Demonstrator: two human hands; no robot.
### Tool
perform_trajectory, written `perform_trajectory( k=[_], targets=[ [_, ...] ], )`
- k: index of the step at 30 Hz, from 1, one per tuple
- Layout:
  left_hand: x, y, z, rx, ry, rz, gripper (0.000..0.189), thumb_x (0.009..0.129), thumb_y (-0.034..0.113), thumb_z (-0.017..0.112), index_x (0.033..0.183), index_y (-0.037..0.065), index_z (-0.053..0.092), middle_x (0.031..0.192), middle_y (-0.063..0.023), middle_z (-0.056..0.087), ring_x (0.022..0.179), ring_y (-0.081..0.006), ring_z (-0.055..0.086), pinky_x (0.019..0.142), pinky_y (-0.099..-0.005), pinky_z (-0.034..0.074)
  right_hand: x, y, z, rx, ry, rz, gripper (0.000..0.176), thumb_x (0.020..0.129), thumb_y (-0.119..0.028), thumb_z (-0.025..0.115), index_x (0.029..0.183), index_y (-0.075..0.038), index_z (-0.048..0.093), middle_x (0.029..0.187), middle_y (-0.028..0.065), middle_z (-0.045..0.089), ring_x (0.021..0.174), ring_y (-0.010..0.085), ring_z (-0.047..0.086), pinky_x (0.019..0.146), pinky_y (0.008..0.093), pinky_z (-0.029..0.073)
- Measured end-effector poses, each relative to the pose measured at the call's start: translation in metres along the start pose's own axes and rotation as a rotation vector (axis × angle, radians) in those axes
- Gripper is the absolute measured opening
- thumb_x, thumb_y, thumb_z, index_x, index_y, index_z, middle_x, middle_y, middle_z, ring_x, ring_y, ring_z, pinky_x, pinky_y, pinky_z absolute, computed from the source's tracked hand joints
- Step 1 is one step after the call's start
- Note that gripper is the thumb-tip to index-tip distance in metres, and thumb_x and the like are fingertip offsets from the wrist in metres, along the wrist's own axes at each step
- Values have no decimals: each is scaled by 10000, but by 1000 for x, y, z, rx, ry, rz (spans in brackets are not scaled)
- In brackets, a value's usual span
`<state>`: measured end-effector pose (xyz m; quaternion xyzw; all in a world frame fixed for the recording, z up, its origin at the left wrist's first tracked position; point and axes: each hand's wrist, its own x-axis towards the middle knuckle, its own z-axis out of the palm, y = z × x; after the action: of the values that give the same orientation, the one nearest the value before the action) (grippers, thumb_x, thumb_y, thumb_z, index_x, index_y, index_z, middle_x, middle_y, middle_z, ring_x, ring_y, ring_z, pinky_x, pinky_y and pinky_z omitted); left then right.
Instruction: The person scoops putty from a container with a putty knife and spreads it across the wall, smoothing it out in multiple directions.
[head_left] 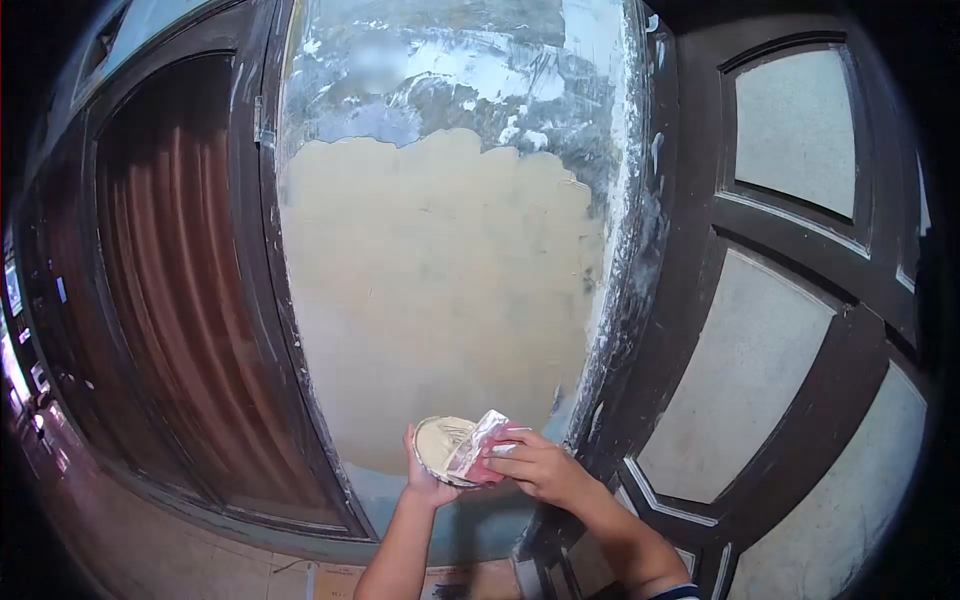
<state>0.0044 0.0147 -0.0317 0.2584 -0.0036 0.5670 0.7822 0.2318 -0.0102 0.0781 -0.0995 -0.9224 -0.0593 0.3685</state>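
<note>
Hands are loading putty low in front of a half-coated wall (440, 300).

The left hand (425, 482) is cupping a round dish of putty (438, 442) from beneath, while the right hand (541, 466) is gripping a pink-handled putty knife (479, 445), its blade lying across the dish's rim. A dark panelled door (780, 330) is standing just to the right.

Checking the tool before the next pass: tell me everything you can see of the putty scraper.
The putty scraper has a wide flat blade, smeared with pale putty, and a pinkish-red handle. The right hand grips the handle. The blade is tilted, its edge resting on the round pan of cream putty that the left hand holds from below.
</note>
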Motion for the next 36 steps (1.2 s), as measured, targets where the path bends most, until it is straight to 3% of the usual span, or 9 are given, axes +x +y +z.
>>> perform_trajectory(
  k=[22,24,26,28,29,30,32,33,36],
  targets=[
    [6,-3,-18,267,126,-117,1177,813,976,207,1556,86,410,1509,-234,512,1295,-489,574,960,-736,496,-23,19,48,200,186,193,391,763,103,723,1118,-51,776,1065,101,774,1070,315,714,930,398,575],
    [6,-2,-24,227,91,-142,1171,816,972,223,1554,83,410,1491,-253,518,1273,-533,572,936,-736,512,-29,26,52,189,242,249,320,814,60,696,1112,-31,763,1105,141,757,1067,356,705,952,407,571],
    [2,0,-34,27,-60,-177,1166,815,970,247,1545,77,415,1475,-280,519,1237,-596,563,908,-742,525,-33,34,55,173,317,294,240,870,32,707,1095,-21,771,1061,111,761,991,281,724,887,350,579],
    [-4,-2,-43,-155,-115,-188,1169,807,974,266,1544,78,413,1466,-304,514,1205,-653,548,889,-760,519,-49,44,70,582,589,831,151,940,-24,714,1077,-7,778,1068,54,740,925,177,703,838,296,569],
    [-9,0,-45,-160,-57,-180,1159,811,968,284,1554,86,402,1471,-310,506,1198,-665,543,874,-769,520,-67,66,91,609,703,795,152,1000,-108,702,1117,-33,765,1117,12,700,876,108,661,724,242,532],
    [-14,1,-47,-166,2,-172,1149,815,962,303,1564,95,391,1476,-317,498,1190,-677,538,860,-778,520,-84,85,107,605,707,797,152,1000,-108,702,1117,-33,765,1117,12,700,876,108,661,724,242,532],
    [-22,4,-52,-207,-14,-175,1159,803,969,311,1561,96,393,1474,-325,492,1190,-688,530,856,-784,516,-114,110,126,1164,998,1122,187,1022,-157,687,1192,-85,716,1171,12,686,897,128,658,651,268,485],
    [-25,5,-56,-190,4,-161,1163,800,970,318,1560,93,393,1474,-328,489,1190,-692,525,852,-782,520,-121,111,129,1287,1082,1094,241,1035,-206,675,1260,-125,649,1160,-13,685,900,129,640,627,298,441],
    [-32,12,-59,-207,8,-113,1164,797,969,332,1555,88,397,1476,-341,477,1186,-707,514,841,-781,526,-131,123,137,1283,1218,1208,269,1027,-217,687,1274,-128,628,1151,-21,686,930,134,636,668,334,452]
  ],
)
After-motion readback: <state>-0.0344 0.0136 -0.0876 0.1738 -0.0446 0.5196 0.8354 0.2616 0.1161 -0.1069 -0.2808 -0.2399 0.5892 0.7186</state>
